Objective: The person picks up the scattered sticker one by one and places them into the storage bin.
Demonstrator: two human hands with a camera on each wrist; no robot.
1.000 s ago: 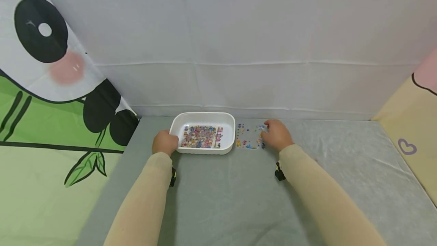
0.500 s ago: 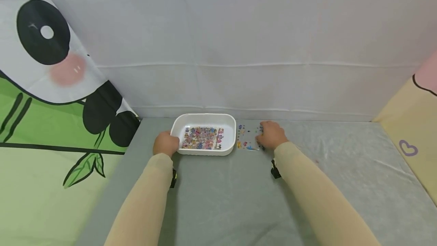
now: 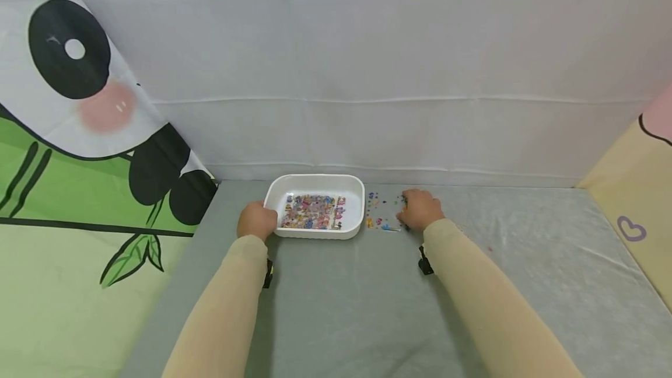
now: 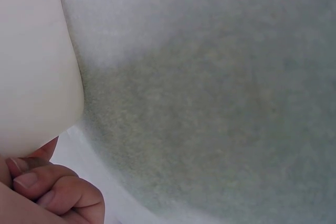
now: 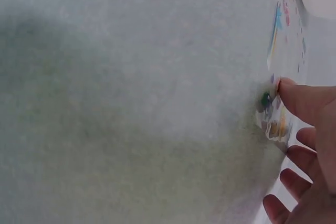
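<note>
A white oblong plastic tray (image 3: 320, 235) stands at the back of the table, holding a patch of tiny colourful sticker-like pieces (image 3: 312, 212). My left hand (image 3: 257, 220) grips its left end; in the left wrist view the fingers (image 4: 65, 190) are curled beneath the tray's wall (image 4: 37, 61). Just right of the tray lies a clear sticker sheet (image 3: 387, 211) with small coloured motifs. My right hand (image 3: 422, 209) pinches its right edge. The right wrist view shows the thumb (image 5: 300, 98) on the sheet, whose near corner (image 5: 278, 129) is bent, with the other fingers spread beyond it.
Grey cloth covers the table (image 3: 346, 302). A white cloth wall (image 3: 388, 74) rises right behind the tray and sheet. Printed cloth panels flank it, green with a cartoon face (image 3: 112, 104) on the left and cream with a heart (image 3: 632, 228) on the right.
My right hand has moved slightly left, from beside the sheet's right edge onto it, and its fingers have drawn in. The left hand keeps its grip on the tray.
</note>
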